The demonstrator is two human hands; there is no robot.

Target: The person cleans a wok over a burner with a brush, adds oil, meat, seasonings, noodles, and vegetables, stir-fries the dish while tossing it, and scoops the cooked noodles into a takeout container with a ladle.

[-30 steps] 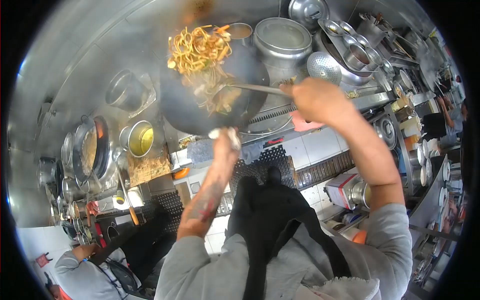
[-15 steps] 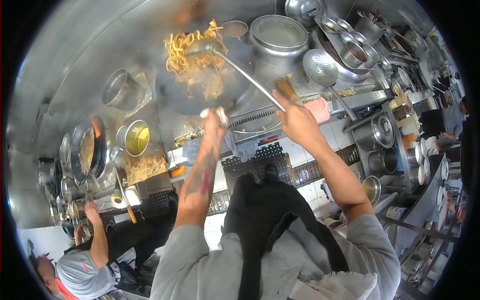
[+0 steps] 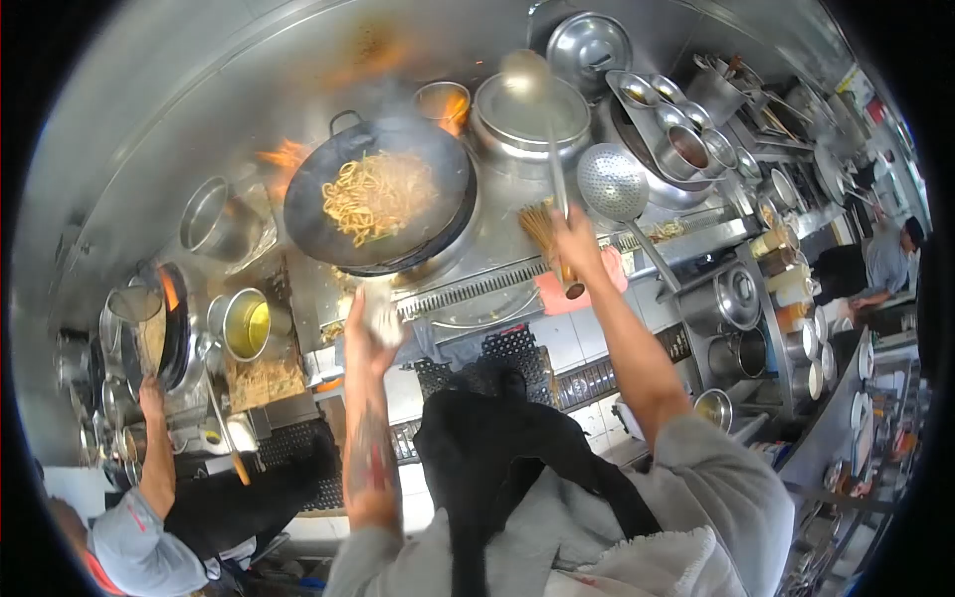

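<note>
My right hand (image 3: 577, 244) is closed round the long handle of a ladle (image 3: 524, 75), whose blurred bowl is up over the large pot (image 3: 494, 124) at the back. A folded white cloth (image 3: 386, 320) is in my left hand (image 3: 368, 343), just below the near rim of the wok. Whether the cloth touches the wok I cannot tell. The black wok (image 3: 438, 189) sits tilted on the burner, with steam rising. Browned noodles (image 3: 373, 194) lie spread inside it.
Flames (image 3: 286, 157) flare at the wok's left. A bamboo brush (image 3: 540, 231), pink cloth (image 3: 557, 297) and perforated strainer (image 3: 613, 182) lie to the right. Sauce bowls (image 3: 686, 149) stand beyond. At left are a pot of yellow liquid (image 3: 254, 323) and a co-worker (image 3: 149, 542).
The noodles were flying above the wok's far left side and now lie inside it. The ladle has swung from the noodles up and right. My left hand has shifted left and nearer.
</note>
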